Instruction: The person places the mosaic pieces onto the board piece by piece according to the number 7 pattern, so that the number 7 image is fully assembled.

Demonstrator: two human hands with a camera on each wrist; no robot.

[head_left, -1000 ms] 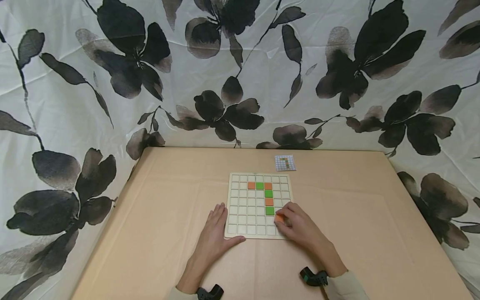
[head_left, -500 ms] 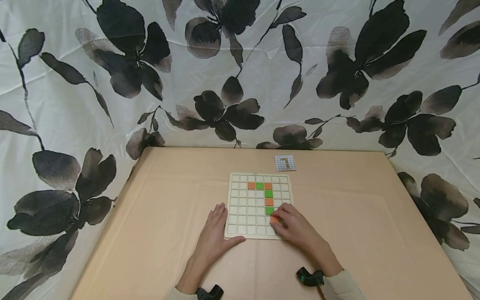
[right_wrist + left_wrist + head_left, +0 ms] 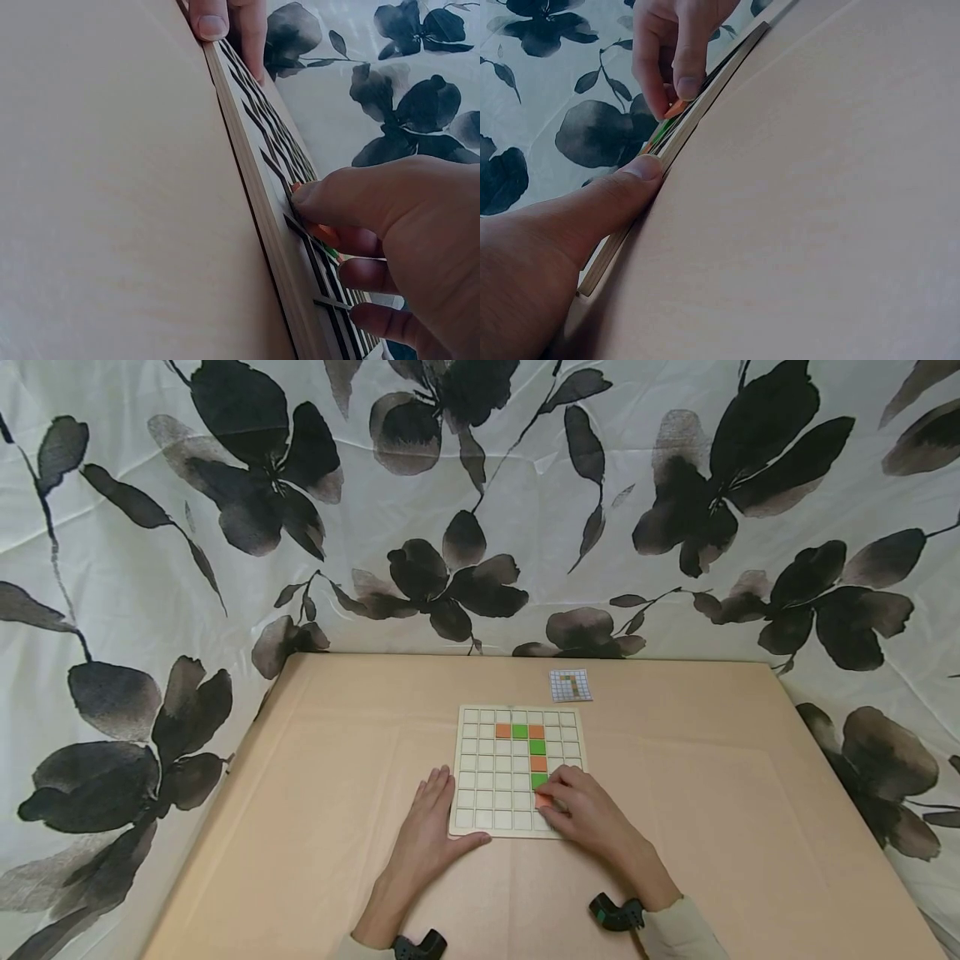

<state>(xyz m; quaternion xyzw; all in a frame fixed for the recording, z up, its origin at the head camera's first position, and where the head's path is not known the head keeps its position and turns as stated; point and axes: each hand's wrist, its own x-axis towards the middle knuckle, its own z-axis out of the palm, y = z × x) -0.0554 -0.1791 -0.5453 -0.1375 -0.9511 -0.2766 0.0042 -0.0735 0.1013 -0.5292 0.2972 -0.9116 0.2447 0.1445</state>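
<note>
A pale wooden grid board (image 3: 495,802) lies on the table, with orange and green square tiles (image 3: 520,732) forming a row near its top and a column running down from it. My right hand (image 3: 588,806) pinches an orange tile (image 3: 542,800) between thumb and fingers, right below the lowest green tile (image 3: 538,781). In the right wrist view this orange tile (image 3: 322,233) is tilted at the grid, partly covered by the thumb. My left hand (image 3: 429,822) lies with straight fingers along the board's left edge, its thumb (image 3: 641,169) at the near edge.
Behind the board lies a small card (image 3: 570,686) printed with a grid and a coloured pattern. The light wooden table (image 3: 360,718) ends at a white curtain (image 3: 420,510) with dark flowers. Each wrist wears a black device (image 3: 617,912).
My right hand has moved slightly left with the orange tile, from the column's right side to right beneath the lowest green tile. The left hand has stayed in place.
</note>
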